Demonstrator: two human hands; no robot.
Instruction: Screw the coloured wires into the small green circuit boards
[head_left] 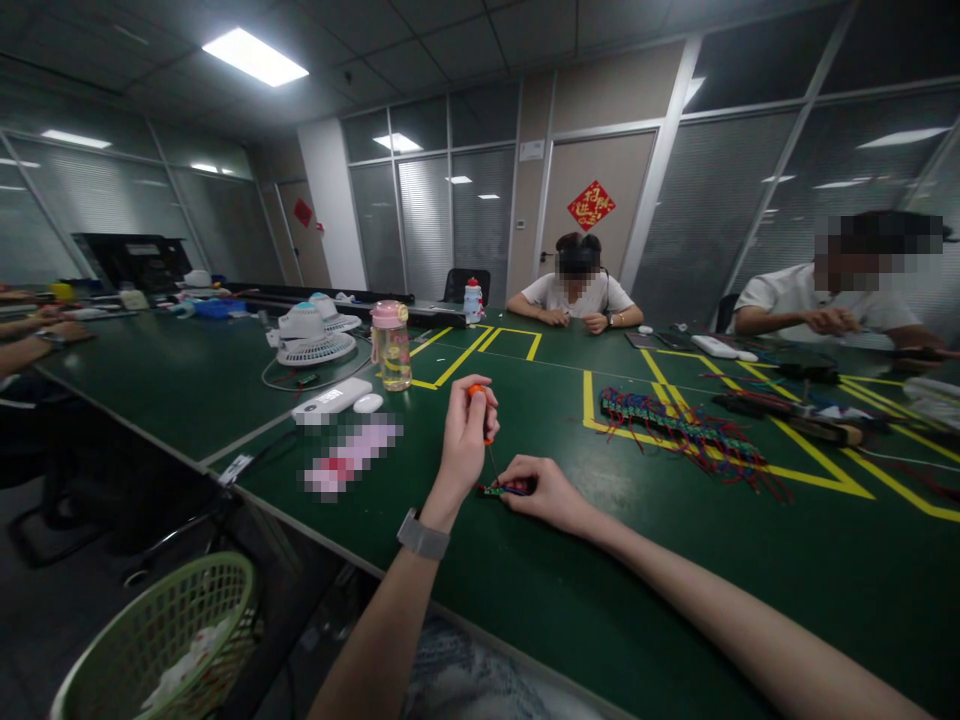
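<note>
Head view, left to right: down by the table's edge is a green basket (pixel 161 625) full of holes. On the green table (pixel 600 620) are a white fan (pixel 319 348), a white power bank (pixel 332 399) and a bottle (pixel 391 352) with a pink lid. Next is my left hand (pixel 466 428), its fingers wrapped around a screwdriver (pixel 476 391) with some orange on it. Its thin rod points down at a little circuit board (pixel 493 491), low in front of me. I can't tell if the tip touches. My right hand (pixel 546 492) pinches the board, maybe by its wires. Farther right lies a long row of boards (pixel 675 425) with red and blue wires. To do this well, I think I should hold the little one flat, stand the tool up straight and push softly, so it doesn't slip or poke a wire.
</note>
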